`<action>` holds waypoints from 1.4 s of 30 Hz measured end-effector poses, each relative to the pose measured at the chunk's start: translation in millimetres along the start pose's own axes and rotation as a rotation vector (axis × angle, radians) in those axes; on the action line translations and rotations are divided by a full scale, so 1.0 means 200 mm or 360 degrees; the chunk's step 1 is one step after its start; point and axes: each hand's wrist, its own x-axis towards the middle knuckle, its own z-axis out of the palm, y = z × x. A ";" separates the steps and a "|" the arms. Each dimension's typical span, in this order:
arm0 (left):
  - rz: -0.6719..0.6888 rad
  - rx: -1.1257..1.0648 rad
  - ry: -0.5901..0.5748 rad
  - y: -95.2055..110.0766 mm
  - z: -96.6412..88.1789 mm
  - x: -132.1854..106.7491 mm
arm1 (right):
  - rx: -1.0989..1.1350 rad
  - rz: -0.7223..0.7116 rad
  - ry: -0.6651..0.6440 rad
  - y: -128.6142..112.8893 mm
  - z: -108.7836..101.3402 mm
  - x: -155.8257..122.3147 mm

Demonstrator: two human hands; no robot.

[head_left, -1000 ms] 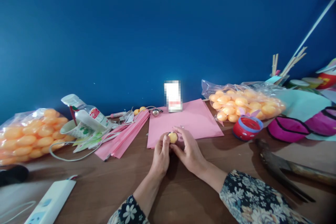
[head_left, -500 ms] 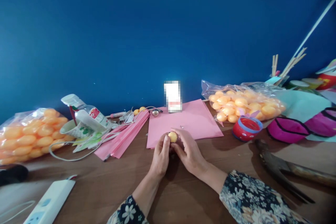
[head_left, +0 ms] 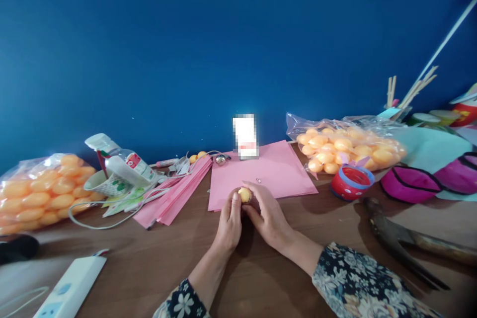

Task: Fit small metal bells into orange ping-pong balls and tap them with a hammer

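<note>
Between both hands is a small round yellow thing (head_left: 245, 195); its exact kind does not show. My left hand (head_left: 231, 216) grips it from the left, thumb laid along its side. From the right, my right hand (head_left: 267, 212) curls around it with the fingers bent over the far side. The lower part of the yellow thing is hidden by my fingers. Just beyond my fingertips lies a pink sheet of paper (head_left: 268, 164), with a tiny shiny object (head_left: 258, 180) on it.
Bags of orange balls lie left (head_left: 37, 194) and right (head_left: 328, 149). Right of my hands are a red cup (head_left: 348, 191), magenta pouch (head_left: 408, 184) and dark-headed hammer-like tool (head_left: 391, 233). Left are folded pink strips (head_left: 179, 189), a bottle (head_left: 132, 164) and a power strip (head_left: 70, 285).
The yellow thing has turned or tilted slightly between my fingers. Both hands stay in nearly the same place.
</note>
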 end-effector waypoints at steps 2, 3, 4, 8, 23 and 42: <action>-0.0009 -0.0041 -0.0019 0.01 0.00 0.00 | 0.0003 0.0010 -0.0004 0.00 0.00 0.00; -0.0017 -0.0081 -0.0045 0.01 0.00 0.00 | 0.0004 0.0015 -0.0009 0.00 0.00 0.00; -0.0024 -0.0126 -0.0067 0.00 0.00 0.00 | 0.0005 0.0018 -0.0017 0.00 0.00 0.00; -0.0028 -0.0265 -0.0111 -0.02 0.01 0.00 | -0.0005 -0.0002 -0.0085 0.00 -0.01 0.00; -0.0049 -0.0390 -0.0141 -0.05 0.00 0.01 | -0.0038 -0.0014 -0.0118 0.01 0.00 -0.01; 0.0027 -0.0172 0.0190 -0.12 -0.03 0.02 | 0.0100 -0.0074 -0.0130 -0.02 0.00 0.01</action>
